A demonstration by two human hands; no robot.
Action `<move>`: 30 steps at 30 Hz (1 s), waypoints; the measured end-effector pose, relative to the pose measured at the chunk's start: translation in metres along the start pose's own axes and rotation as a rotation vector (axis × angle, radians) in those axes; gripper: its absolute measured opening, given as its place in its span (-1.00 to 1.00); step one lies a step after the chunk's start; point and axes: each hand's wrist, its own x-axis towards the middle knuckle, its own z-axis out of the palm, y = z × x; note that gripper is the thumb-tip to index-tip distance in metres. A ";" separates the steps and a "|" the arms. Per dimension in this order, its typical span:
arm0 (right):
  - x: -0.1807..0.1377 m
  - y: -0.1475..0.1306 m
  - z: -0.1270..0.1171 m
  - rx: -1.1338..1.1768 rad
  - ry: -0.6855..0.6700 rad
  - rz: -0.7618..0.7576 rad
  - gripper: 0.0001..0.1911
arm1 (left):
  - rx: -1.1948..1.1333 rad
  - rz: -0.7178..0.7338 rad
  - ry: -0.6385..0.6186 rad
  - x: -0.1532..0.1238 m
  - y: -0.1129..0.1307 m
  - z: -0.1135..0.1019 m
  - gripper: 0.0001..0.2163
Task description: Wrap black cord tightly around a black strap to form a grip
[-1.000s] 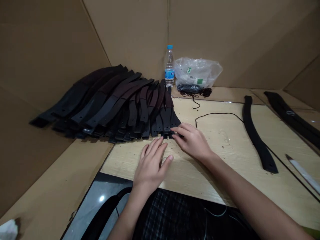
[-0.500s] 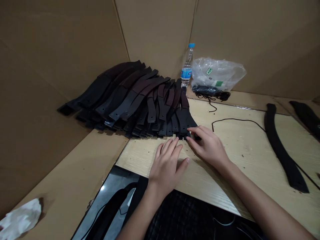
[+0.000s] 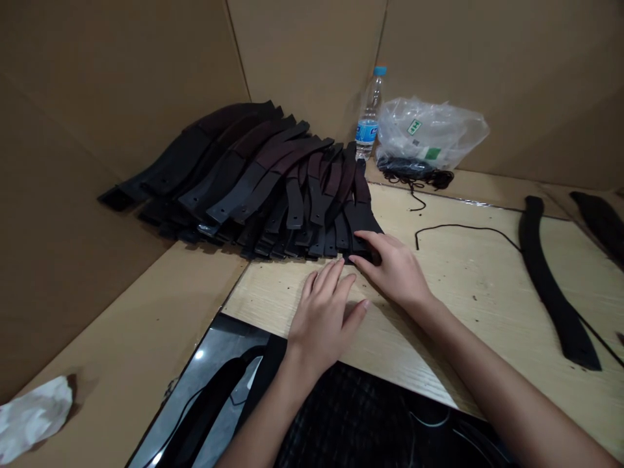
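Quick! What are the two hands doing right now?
Left hand: open, flat on the pale wooden tabletop, holding nothing.
Right hand: open, touching the end of the nearest dark leather strap.

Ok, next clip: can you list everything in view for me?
fanned straps: many, overlapped, dark brown and black, back left of the table
single strap: one, black, lying on the table at right
far strap: one, black, right edge, partly cut off
water bottle: one, clear with blue cap, by the back wall
plastic bag: one, clear, right of the bottle
cord bundle: one, black, at the bag's foot
loose cord: one, black, on the table
tissue: one, white, crumpled, bottom left
table: one, light wood
cardboard walls: brown, around the table
left hand: flat on the table
right hand: fingertips on the nearest fanned strap's end
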 end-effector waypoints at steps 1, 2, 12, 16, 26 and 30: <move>0.000 0.001 0.000 0.025 0.000 0.012 -0.63 | 0.001 -0.003 0.001 0.000 0.000 0.000 -0.61; 0.000 0.001 0.000 0.045 0.001 0.024 -0.62 | -0.001 -0.005 0.002 0.000 0.000 0.000 -0.61; 0.003 0.005 -0.004 0.185 0.095 0.081 -0.56 | -0.321 -0.107 0.178 0.016 0.003 -0.009 -0.72; 0.005 0.008 -0.011 0.213 0.121 0.067 -0.57 | -0.297 -0.130 0.169 0.025 0.006 -0.009 -0.72; 0.016 0.027 -0.022 0.568 0.109 0.217 -0.61 | 0.014 0.074 0.121 0.025 0.020 0.003 -0.69; 0.018 0.032 -0.021 0.739 0.072 0.296 -0.63 | 0.094 0.133 0.083 0.026 0.040 0.012 -0.70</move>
